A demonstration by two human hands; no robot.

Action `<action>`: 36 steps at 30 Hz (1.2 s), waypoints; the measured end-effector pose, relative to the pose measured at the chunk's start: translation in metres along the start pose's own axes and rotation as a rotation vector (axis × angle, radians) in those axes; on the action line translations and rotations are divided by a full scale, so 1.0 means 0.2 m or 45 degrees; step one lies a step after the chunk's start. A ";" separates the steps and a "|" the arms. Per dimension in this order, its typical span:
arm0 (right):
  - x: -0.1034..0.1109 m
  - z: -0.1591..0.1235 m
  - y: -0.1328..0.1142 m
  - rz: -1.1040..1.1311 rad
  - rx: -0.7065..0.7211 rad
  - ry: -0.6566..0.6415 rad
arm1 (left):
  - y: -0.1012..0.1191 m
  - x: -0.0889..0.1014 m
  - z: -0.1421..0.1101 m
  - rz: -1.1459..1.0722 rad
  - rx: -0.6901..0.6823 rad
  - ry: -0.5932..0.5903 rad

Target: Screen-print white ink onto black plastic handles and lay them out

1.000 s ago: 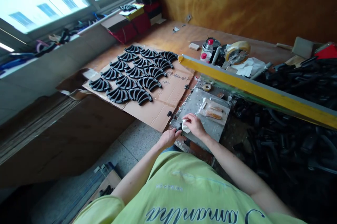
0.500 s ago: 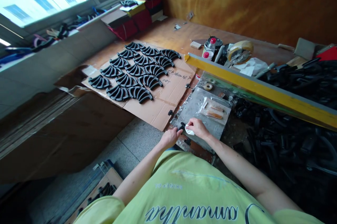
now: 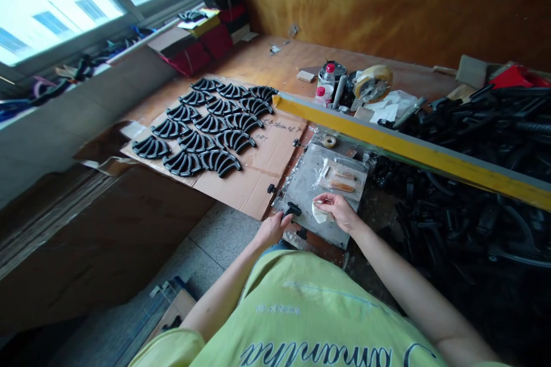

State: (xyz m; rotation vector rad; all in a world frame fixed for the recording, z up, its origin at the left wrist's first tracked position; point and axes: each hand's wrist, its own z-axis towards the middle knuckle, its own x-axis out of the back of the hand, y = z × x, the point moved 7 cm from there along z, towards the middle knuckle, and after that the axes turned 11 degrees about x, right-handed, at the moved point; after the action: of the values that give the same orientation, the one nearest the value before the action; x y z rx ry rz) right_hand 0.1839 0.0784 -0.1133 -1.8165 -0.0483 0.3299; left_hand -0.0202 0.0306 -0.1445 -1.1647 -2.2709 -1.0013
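Observation:
My left hand [image 3: 272,228] is closed on a small black plastic part [image 3: 293,209] at the near edge of a grey metal plate [image 3: 310,190]. My right hand [image 3: 340,211] pinches a white cloth [image 3: 319,215] just to the right of that part, over the plate. Two orange-brown strips under clear film [image 3: 341,180] lie farther back on the plate.
Several curved black parts [image 3: 206,128] lie in rows on flattened cardboard [image 3: 253,177] to the left. A yellow bar [image 3: 404,149] crosses above the plate. A big heap of black parts [image 3: 473,183] fills the right. Bottles [image 3: 326,81] and a tape roll [image 3: 372,81] stand behind.
My right hand with the cloth has drawn away to the right from the black part. The left hand keeps its hold on it. The camera view has shifted a little.

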 end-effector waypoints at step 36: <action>-0.14 0.08 -0.27 -0.920 0.544 0.444 | 0.36 -0.01 -0.18 -0.627 -0.199 -0.211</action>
State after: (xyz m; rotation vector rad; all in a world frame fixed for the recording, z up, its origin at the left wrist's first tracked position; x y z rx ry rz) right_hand 0.1603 0.1020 -0.0599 -1.3018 -0.3523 -0.4587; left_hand 0.0401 0.0313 -0.0912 -0.7768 -2.7295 -1.3203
